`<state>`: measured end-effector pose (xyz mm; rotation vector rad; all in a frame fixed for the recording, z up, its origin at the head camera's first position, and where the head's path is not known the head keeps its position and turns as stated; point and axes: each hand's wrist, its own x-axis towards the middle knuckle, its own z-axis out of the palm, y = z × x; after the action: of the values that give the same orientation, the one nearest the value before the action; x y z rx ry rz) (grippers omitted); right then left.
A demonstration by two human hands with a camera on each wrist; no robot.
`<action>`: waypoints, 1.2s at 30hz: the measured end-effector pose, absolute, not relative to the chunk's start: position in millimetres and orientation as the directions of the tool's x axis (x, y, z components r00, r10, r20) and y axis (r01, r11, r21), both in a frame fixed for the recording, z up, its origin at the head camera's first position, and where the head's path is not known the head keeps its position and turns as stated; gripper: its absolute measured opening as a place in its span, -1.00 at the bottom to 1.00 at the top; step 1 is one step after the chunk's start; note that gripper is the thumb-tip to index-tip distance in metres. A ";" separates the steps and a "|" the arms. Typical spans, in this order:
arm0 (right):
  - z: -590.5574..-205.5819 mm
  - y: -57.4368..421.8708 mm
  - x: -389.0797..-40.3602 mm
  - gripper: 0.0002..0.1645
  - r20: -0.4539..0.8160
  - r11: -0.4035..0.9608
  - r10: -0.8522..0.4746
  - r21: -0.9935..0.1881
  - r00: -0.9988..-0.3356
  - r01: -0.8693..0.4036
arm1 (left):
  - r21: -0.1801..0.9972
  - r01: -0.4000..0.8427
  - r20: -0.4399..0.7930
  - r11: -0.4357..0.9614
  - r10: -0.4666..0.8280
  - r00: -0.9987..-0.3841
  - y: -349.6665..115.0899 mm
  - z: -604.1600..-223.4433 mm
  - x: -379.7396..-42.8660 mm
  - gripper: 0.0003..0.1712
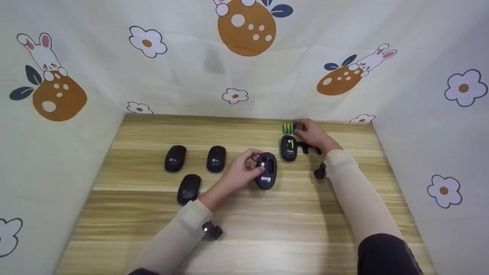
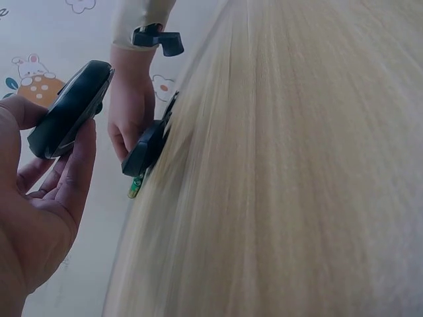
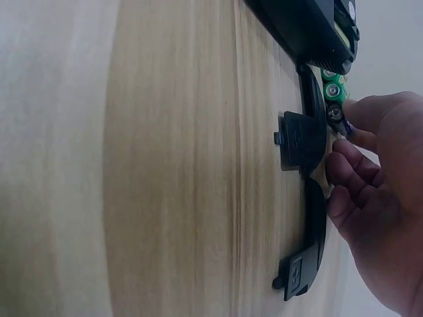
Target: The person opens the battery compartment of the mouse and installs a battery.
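My left hand [image 1: 238, 171] holds a black computer mouse [image 1: 272, 181] above the table, its underside facing up. The thumb lies on that underside, beside an uncovered, dark battery slot. At the back right, my right hand [image 1: 313, 133] pinches a dark battery [image 3: 335, 114] between thumb and finger, at the end of a row of green batteries [image 1: 287, 128]. Just in front of the row lies a second mouse [image 1: 289, 153], underside up, with a battery in its uncovered slot. Two black mouse covers [image 3: 304, 142] lie below the right hand, partly hidden by it in the head view.
Three more black mice stand top side up on the left: one at the far left [image 1: 175, 158], one nearer the middle [image 1: 216, 159], and one in front [image 1: 189, 189] beside the left forearm. Patterned cloth [image 1: 183, 84] walls the wooden table [image 1: 267, 229] at the back and sides.
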<state>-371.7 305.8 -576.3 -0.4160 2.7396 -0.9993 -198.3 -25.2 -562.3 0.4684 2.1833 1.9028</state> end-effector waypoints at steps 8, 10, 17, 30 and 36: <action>-579.5 309.0 -363.2 -0.50 -0.085 0.627 -0.243 -0.774 -0.966 -0.090 | 0.987 0.105 0.055 0.119 0.364 -0.930 -24.6 -563.7 -198.5 -0.47; -581.3 310.1 -360.5 -0.52 -0.067 0.577 -0.207 -0.814 -0.976 -0.066 | 0.987 0.102 0.052 0.120 0.364 -0.930 -24.6 -563.1 -198.3 -0.47; -589.8 314.3 -355.6 -0.59 0.031 0.424 -0.084 -0.903 -0.996 -0.064 | 0.989 0.108 0.064 0.098 0.370 -0.927 -23.5 -563.7 -199.5 -0.47; -569.4 305.4 -325.9 -0.60 0.118 0.214 0.022 -0.970 -0.993 -0.111 | 0.994 0.087 0.059 0.060 0.373 -0.926 -23.0 -560.9 -200.0 -0.47; -545.4 283.5 -292.5 -0.69 0.130 0.100 -0.022 -0.986 -0.991 -0.132 | 0.992 0.104 0.069 0.075 0.372 -0.926 -23.5 -560.8 -200.2 -0.47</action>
<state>-292.5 283.5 -545.4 -0.1673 2.3890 -2.1587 -200.2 -23.5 -560.8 0.4842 2.1443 1.9495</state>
